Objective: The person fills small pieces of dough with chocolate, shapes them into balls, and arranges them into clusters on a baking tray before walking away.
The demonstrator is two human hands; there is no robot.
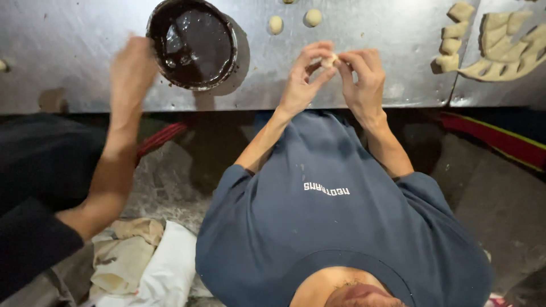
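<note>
While a co-worker's arm (116, 148) reaches toward the bowl of dark filling (192, 44) at the metal tabletop's (364, 85) near edge, the left hand (301, 79) and right hand (364, 79) pinch closed a small pale dough piece (329, 59), apparently shaping it, with dough balls (276, 24) and folded pieces (500, 45) beyond.

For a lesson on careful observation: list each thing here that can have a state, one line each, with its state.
dough piece: pinched between both hands, off the table
left hand: shut on the dough piece
right hand: shut on the dough piece
bowl: uncovered, holding dark paste
dough balls: round, lying on the metal table
shaped pieces: formed, laid side by side
co-worker's hand: blurred, beside the bowl
cloth: crumpled
</note>
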